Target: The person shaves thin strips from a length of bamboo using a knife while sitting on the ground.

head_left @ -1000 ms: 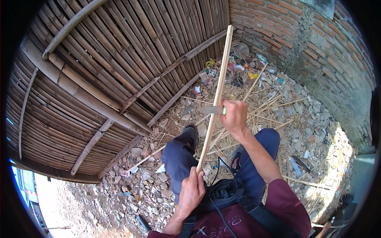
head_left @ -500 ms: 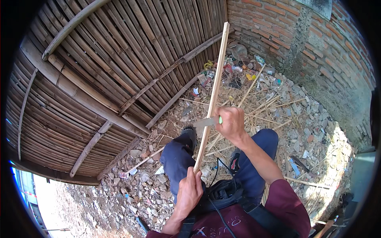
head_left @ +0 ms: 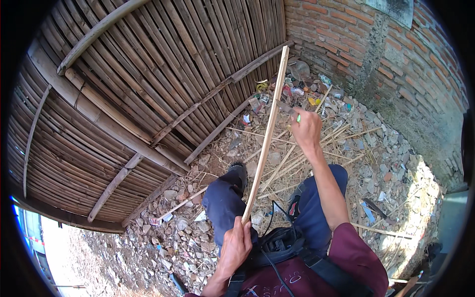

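Note:
A long pale strip of split bamboo (head_left: pixel 267 136) slants up and away from my lap. Its near end is gripped in my left hand (head_left: pixel 236 247), fingers wrapped round it. My right hand (head_left: pixel 308 127) is closed round the handle of a knife (head_left: pixel 286 107), where a bit of green shows. The blade reaches left to the strip's right edge, in its far part; whether it cuts into the strip I cannot tell. Below the strip are my knees in dark blue trousers, the left knee (head_left: pixel 222 198) close beside it.
On the left leans a wall of bamboo slats (head_left: pixel 198 64) with cross poles. A brick wall (head_left: pixel 346 54) closes the far right. Stony ground (head_left: pixel 178 237) carries bamboo shavings (head_left: pixel 341 141) and litter (head_left: pixel 297 91). A black cord (head_left: pixel 271 218) hangs near my lap.
My right hand has moved the knife away from me along the strip, from its middle toward the far end. The strip's far end has dropped slightly; my left hand keeps its grip.

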### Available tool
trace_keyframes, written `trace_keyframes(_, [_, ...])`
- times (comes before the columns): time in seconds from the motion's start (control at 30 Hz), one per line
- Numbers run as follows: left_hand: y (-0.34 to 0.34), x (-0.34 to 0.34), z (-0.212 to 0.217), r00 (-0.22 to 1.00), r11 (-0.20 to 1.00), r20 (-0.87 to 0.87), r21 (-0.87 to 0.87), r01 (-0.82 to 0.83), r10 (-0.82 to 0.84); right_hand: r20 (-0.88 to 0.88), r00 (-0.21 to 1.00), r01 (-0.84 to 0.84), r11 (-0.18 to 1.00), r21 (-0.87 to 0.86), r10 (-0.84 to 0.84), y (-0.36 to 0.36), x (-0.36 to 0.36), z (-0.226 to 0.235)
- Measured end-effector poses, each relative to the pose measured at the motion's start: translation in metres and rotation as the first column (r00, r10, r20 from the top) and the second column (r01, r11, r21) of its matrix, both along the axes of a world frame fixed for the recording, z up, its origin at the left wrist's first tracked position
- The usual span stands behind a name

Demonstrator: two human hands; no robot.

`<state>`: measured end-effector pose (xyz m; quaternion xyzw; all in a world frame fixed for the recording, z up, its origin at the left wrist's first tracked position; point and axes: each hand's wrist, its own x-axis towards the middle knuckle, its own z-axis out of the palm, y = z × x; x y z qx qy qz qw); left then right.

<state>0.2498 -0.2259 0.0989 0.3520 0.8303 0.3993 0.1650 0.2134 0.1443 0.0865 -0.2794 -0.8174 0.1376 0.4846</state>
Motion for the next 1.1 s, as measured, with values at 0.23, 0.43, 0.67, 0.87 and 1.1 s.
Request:
trace_keyframes(0.23, [0.009,-0.011,0.013,0.995,0.999,0.090,-0.026,-0.040,0.042,0.129,0.943,-0.310,0.951,0.000,0.308,-0.063,0.022,-0.004])
trace_keyframes(0.43, [0.013,-0.021,0.017,0.973,0.991,0.221,0.132,0.033,-0.062,0.166,0.921,-0.353,0.935,-0.027,0.352,-0.071,0.033,-0.011])
trace_keyframes(0.67, [0.016,-0.022,0.008,0.984,0.985,0.173,0.174,0.019,-0.049,0.135,0.928,-0.351,0.936,-0.007,0.348,-0.082,0.039,-0.005])
trace_keyframes(0.87, [0.035,-0.022,0.019,0.998,0.973,-0.031,0.228,-0.038,0.047,0.233,0.841,-0.492,0.869,-0.045,0.488,-0.115,0.053,-0.013])
trace_keyframes(1.1, [0.043,-0.016,0.031,0.994,0.995,-0.090,0.085,-0.049,0.057,0.150,0.832,-0.537,0.843,-0.019,0.534,-0.128,0.055,-0.010])
